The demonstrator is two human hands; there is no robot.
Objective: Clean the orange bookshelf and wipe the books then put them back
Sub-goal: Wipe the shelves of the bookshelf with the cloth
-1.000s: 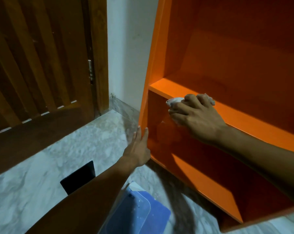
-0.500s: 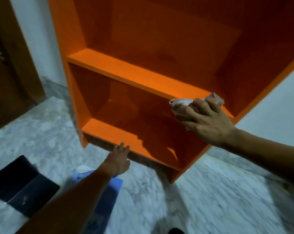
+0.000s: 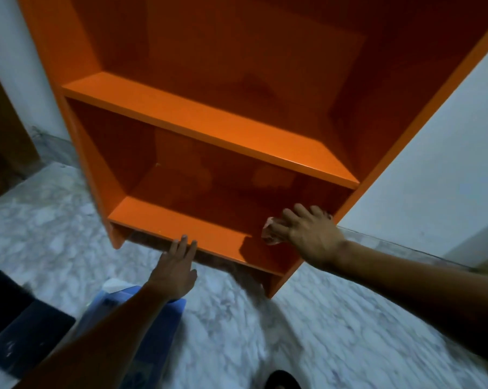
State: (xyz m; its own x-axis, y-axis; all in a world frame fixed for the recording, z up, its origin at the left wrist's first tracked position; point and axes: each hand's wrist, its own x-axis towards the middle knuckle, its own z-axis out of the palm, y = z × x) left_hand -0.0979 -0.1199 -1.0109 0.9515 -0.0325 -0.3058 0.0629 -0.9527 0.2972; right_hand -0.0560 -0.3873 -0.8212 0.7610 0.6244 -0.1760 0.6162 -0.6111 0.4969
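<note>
Nearest the person, at about 7 o'clock, dark flat books point(image 3: 21, 321) lie on the marble floor point(image 3: 279, 332), with a blue plastic folder point(image 3: 141, 327) just beside them under the left forearm. The left hand point(image 3: 175, 272) reaches forward at 6 o'clock, fingers loosely spread and holding nothing, its fingertips point(image 3: 184, 239) touching the front edge of the bottom shelf point(image 3: 164, 220). At about 4 o'clock the right hand point(image 3: 307, 234) presses down, curled over a crumpled white cloth point(image 3: 269, 234) on the right end of that same shelf, close to the side panel. Beyond, the orange bookshelf point(image 3: 209, 122) stands bare against the white wall point(image 3: 433, 164), its middle shelf running across at 12 o'clock. A dark wooden door point(image 3: 1, 136) shows at 9 o'clock
</note>
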